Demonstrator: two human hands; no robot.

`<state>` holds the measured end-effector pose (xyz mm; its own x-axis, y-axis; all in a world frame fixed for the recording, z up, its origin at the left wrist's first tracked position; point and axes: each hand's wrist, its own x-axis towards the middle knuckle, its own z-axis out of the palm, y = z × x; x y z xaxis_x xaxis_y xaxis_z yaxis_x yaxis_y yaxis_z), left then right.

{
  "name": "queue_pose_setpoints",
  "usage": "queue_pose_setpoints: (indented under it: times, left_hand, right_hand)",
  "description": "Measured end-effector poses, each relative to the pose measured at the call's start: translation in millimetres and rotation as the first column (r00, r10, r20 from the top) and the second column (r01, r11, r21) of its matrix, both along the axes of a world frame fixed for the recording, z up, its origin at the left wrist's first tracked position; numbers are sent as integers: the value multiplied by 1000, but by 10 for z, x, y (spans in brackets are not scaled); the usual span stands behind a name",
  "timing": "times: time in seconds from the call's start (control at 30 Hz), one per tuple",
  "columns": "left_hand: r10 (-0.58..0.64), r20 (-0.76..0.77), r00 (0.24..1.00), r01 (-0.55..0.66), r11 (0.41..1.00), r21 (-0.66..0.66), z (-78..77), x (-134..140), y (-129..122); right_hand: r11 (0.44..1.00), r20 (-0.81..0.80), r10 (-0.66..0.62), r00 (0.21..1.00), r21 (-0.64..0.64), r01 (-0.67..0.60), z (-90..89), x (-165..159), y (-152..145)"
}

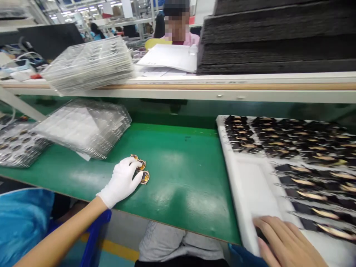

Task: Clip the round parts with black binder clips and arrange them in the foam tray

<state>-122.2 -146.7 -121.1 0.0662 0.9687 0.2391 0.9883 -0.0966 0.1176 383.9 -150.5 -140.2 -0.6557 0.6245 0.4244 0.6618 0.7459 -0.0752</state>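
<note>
Round gold-rimmed discs with dark, amber-marked faces (145, 178), three of them, lay close together on the smooth green work surface (180, 163), well to the left of the broad white foam tray (253, 185). Your left hand (122, 181), in a thin white glove, was over them from the side away from that tray, its fingers bent and partly spread, the tips on or just beside the discs; whether you had pinched any of them I could not tell. Your bare right hand (286, 243) was at the near end of the tray, fingers loosely curved downward. Something dark showed under them, but whether you had hold of it I could not tell.

Inside the tray you had rows of black parts with curved gold edges and thin metallic strands (314, 181), mostly along its far and right portions. Far to the left of the tray, beyond your glove, sat a stack of clear plastic trays (80, 128), and past it, further still from the tray, a clear holder filled with round dark pieces (20, 144). Behind the tray, a white-edged shelf (172, 95) ran across in front of you. It bore a stack of thick black sheets (272, 44) above the tray's far end and, well left of that tray, another pile of clear moulded plastic (91, 65).
</note>
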Motion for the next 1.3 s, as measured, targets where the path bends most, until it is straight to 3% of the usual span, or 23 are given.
queue_pose_setpoints:
  times: [0.07,0.2,0.37,0.5,0.57,0.63,0.77,0.87,0.97,1.1,1.17,1.3]
  left_hand:
    - [5,-42,999,-4,1000,16,-16,148,355]
    - [63,-96,993,-59,997,42,-31,422,934]
    - [63,-79,995,-60,997,45,-27,608,1125]
    - [20,0,1000,-20,994,112,7,589,1070]
    - [11,24,1000,-15,983,182,33,591,1025]
    - [-4,21,1000,-1,973,230,57,635,943]
    - [-184,-38,982,187,959,212,75,894,585]
    - [-358,-63,932,363,917,167,35,1245,225]
    - [-405,-9,914,399,897,192,-61,1700,-62]
    - [-446,165,879,400,881,251,-231,2311,-266]
    - [-590,243,770,511,799,318,-307,2529,-304]
    - [-893,251,374,777,450,441,-417,2780,-213]
  right_hand:
    - [999,70,3,998,49,-7,92,-75,7]
    - [984,45,-158,986,88,154,125,-184,-63]
    - [959,-120,-236,964,133,251,74,-285,-133]
    - [900,-260,-244,934,299,318,-105,-296,-133]
    - [803,-380,-297,876,398,444,-285,-323,-162]
    - [721,-500,-343,795,403,564,-500,-389,-222]
    - [720,-572,-389,722,300,625,-879,-579,-358]
    - [685,-572,-384,725,349,639,-1032,-671,-364]
    - [665,-618,-355,702,361,654,-1081,-701,-304]
    - [694,-653,-373,659,276,665,-1116,-718,-248]
    - [672,-624,-432,651,258,694,-1156,-745,-224]
    - [577,-538,-593,599,235,782,-1221,-801,-99]
